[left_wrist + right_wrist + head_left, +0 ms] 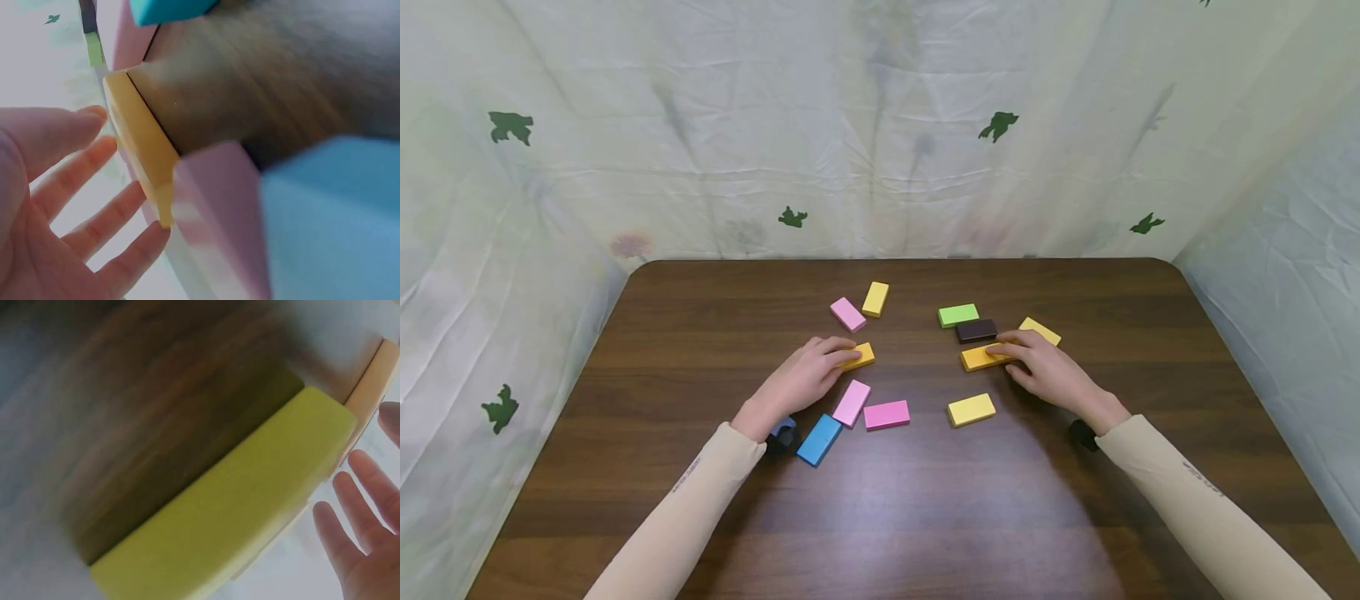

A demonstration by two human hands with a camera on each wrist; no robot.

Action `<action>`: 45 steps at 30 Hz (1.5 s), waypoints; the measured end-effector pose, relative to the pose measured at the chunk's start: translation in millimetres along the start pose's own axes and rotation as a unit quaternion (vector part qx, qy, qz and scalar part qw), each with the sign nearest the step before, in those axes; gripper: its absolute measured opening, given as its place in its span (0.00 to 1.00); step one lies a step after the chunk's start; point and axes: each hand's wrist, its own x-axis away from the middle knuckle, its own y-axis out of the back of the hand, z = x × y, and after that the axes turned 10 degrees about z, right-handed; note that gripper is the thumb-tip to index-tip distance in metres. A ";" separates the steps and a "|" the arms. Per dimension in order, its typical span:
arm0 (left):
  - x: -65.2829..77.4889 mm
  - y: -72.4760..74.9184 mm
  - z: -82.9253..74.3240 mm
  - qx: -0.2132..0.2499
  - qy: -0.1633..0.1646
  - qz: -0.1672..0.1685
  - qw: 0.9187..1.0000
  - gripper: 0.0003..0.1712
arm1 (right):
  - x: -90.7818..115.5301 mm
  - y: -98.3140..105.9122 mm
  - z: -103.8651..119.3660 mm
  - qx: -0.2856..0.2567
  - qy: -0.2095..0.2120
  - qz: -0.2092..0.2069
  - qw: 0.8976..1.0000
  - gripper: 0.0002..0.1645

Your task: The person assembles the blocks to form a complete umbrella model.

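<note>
My left hand (805, 373) reaches over a flat orange block (861, 357) on the table, its fingertips resting on it. In the left wrist view the fingers look fairly straight and spread along the orange block (140, 134). On the other side, my right hand (1048, 371) has its fingertips on a longer-looking orange block (979, 358), partly hidden under the fingers. Straight, slightly parted fingers of the right hand (369, 531) show in the right wrist view. Beyond that hand lie a black block (976, 331) and a pale yellow block (1045, 329).
Nearer me are a light pink block (852, 404), a blue block (819, 440), a bright pink block (887, 415) and a yellow block (972, 410). Farther back lie another pink block (847, 314), another yellow block (876, 298) and a green block (958, 315). Pale curtains surround the brown table (737, 292).
</note>
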 end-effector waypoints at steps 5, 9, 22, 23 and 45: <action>10.7 -0.6 -1.0 0.004 0.001 0.015 1.000 0.21 | 1.9 0.0 1.3 0.007 -0.005 0.007 1.000 0.21; 10.0 -1.1 -5.6 0.007 0.014 0.037 0.999 0.23 | 0.7 -1.1 5.0 0.011 -0.005 0.007 1.000 0.22; -20.1 2.0 -18.4 0.031 0.028 0.101 0.994 0.27 | -12.6 -2.9 13.3 0.023 0.015 -0.003 1.000 0.27; -22.0 2.4 -18.6 0.031 0.025 0.103 0.994 0.26 | -13.4 -2.6 14.4 0.024 0.014 -0.003 1.000 0.28; -51.6 -1.5 -22.0 0.046 -0.001 0.141 0.989 0.29 | -32.9 -5.7 25.4 0.037 0.006 0.015 0.999 0.30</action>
